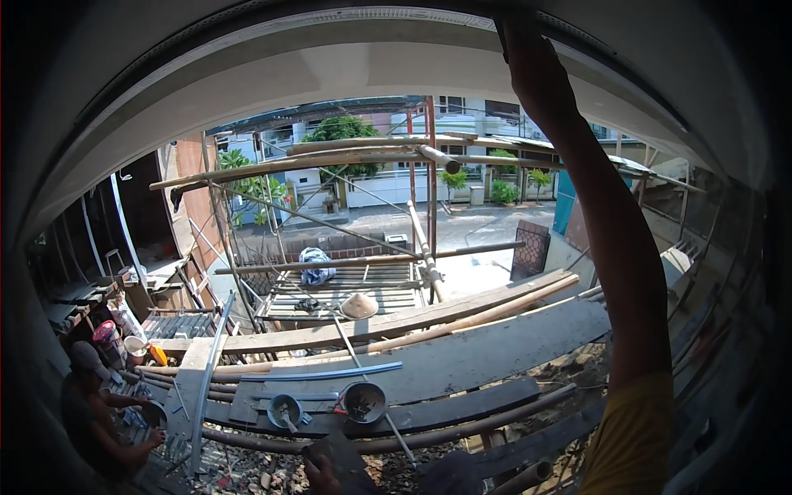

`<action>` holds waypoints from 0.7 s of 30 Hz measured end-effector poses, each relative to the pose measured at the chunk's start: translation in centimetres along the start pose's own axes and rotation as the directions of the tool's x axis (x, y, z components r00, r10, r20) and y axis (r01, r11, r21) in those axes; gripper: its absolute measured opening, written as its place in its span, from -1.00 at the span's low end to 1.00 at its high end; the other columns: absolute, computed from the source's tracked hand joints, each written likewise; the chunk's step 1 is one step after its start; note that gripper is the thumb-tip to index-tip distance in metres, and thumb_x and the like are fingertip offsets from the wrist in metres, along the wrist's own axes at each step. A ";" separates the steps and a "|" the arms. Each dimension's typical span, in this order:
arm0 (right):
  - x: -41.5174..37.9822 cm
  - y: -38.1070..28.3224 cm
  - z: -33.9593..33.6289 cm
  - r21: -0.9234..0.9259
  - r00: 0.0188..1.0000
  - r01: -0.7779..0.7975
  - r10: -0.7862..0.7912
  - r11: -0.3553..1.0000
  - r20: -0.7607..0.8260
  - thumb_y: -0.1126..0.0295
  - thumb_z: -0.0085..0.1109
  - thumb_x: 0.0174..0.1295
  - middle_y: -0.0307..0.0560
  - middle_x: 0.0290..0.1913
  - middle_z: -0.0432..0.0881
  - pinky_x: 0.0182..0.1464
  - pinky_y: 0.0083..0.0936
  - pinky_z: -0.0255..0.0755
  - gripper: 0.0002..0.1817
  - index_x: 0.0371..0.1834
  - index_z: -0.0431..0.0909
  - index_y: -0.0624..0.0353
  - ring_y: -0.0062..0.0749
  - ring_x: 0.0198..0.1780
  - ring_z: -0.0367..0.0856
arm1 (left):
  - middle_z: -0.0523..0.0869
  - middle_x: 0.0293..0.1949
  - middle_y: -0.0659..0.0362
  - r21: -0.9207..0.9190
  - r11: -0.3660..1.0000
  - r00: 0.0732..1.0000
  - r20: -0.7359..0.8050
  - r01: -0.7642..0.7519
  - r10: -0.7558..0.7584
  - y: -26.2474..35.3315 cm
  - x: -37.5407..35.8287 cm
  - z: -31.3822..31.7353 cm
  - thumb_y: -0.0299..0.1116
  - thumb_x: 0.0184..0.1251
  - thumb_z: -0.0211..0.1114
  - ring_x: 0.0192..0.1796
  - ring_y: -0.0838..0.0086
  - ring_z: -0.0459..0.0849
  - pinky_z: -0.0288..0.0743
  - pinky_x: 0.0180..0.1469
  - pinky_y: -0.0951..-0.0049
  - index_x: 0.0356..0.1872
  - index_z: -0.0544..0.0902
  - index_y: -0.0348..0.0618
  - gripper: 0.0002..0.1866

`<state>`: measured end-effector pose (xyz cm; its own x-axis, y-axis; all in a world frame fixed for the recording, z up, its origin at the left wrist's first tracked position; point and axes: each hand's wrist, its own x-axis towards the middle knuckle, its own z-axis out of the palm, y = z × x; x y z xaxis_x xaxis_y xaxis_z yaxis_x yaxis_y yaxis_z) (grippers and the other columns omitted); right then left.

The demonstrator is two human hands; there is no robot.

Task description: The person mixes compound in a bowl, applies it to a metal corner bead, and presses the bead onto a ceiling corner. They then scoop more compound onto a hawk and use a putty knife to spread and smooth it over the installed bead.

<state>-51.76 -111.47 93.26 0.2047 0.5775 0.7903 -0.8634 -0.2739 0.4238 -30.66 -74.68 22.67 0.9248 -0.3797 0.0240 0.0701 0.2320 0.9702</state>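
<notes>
"Your right hand (532, 66)?"

"At one o'clock, raised to the ceiling (388, 70), gripping a dark tool (501, 40), too shadowed to name."

"The left hand (320, 476)?"

"Near six, gripping a dark board (342, 458)."

"The bowls?"

"Small bowl (271, 407) at seven, big bowl (383, 402) near six, on planks (470, 355); another person (95, 412) at eight."

Bright sun on grey paved street (371, 216) w/ white bldg. (392, 188) + green trees (342, 136) behind; brown bamboo-pole scaffold (330, 161) in front. Pale smooth curved ceiling edge (371, 70) up top, in shade. Brown wood-panel wall (196, 186) at L. Grey plank platform (462, 351) over rubble ground (280, 472).
</notes>
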 end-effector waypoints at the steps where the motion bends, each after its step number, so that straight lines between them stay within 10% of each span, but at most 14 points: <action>1: -0.2 -0.1 0.0 0.070 1.000 -0.003 0.004 0.998 -0.023 0.44 0.09 0.26 0.18 -0.05 0.52 -0.12 -0.34 0.59 -0.60 0.12 0.26 0.32 -0.08 -0.17 0.66 | 0.48 0.22 0.05 0.000 1.000 1.000 -0.001 -0.006 0.006 0.2 0.0 0.0 -0.28 0.51 0.06 0.16 0.37 0.56 0.62 0.00 0.47 0.39 0.15 -0.21 -0.47; 3: -0.3 0.1 -0.3 0.140 0.999 -0.004 0.011 0.990 -0.049 0.44 0.09 0.26 0.19 -0.05 0.52 -0.13 -0.29 0.59 -0.62 0.10 0.27 0.30 -0.06 -0.18 0.66 | 0.49 0.21 0.05 -0.079 0.995 0.998 0.011 -0.054 0.055 0.6 -0.1 0.1 -0.28 0.51 0.06 0.12 0.38 0.57 0.63 -0.02 0.47 0.44 0.09 -0.17 -0.41; 5: -0.5 0.2 -1.0 0.342 0.949 -0.247 0.155 0.907 0.275 0.68 -0.01 0.19 0.23 0.12 0.49 0.05 -0.08 0.54 -0.42 0.31 0.21 0.11 0.09 0.03 0.58 | 0.50 0.19 0.05 0.039 0.996 0.996 -0.034 -0.084 0.085 0.9 -0.1 0.3 -0.29 0.51 0.06 0.09 0.39 0.58 0.62 -0.02 0.47 0.46 0.05 -0.16 -0.40; 11: 0.2 -1.4 -3.7 0.441 0.974 -0.184 0.101 0.878 0.205 0.68 -0.01 0.20 0.20 0.14 0.49 0.10 -0.12 0.53 -0.42 0.31 0.22 0.10 0.05 0.10 0.55 | 0.53 0.11 0.05 -0.055 0.996 0.991 -0.117 -0.073 0.066 5.4 -2.5 3.4 -0.25 0.50 0.08 0.02 0.42 0.58 0.58 -0.06 0.48 0.38 0.16 -0.26 -0.45; 13: 0.9 -2.8 -3.8 0.402 0.987 -0.126 0.073 0.907 0.146 0.64 0.01 0.22 0.21 0.16 0.46 0.11 -0.14 0.50 -0.44 0.32 0.20 0.14 0.03 0.16 0.52 | 0.54 0.08 0.06 -0.084 0.987 0.988 -0.079 -0.137 0.131 2.3 -0.8 1.9 -0.24 0.49 0.09 -0.01 0.43 0.58 0.58 -0.11 0.49 0.33 0.21 -0.29 -0.47; 15: 1.7 -3.8 -2.8 0.285 0.995 -0.059 0.032 0.957 0.099 0.57 0.05 0.26 0.22 0.18 0.42 0.13 -0.16 0.47 -0.45 0.32 0.17 0.19 0.02 0.17 0.50 | 0.55 0.01 0.10 0.288 0.956 0.999 0.020 -0.053 0.049 0.2 0.8 0.1 -0.22 0.48 0.10 -0.10 0.48 0.56 0.59 -0.18 0.53 0.26 0.27 -0.31 -0.51; 21: 3.2 -6.3 -0.7 0.020 0.994 -0.101 0.101 0.995 0.038 0.33 0.10 0.31 0.29 0.19 0.39 0.13 -0.21 0.44 -0.42 0.30 0.14 0.33 0.01 0.15 0.50 | 0.57 -0.13 0.17 -0.038 0.989 0.989 -0.042 -0.146 0.145 1.2 -0.7 1.3 -0.23 0.47 0.11 -0.21 0.58 0.53 0.51 -0.35 0.60 0.27 0.29 -0.22 -0.54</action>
<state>-45.98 -107.36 92.79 0.1343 0.5171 0.8453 -0.8702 -0.3465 0.3502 -31.69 -75.26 24.16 0.9402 -0.3038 0.1538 -0.0518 0.3187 0.9464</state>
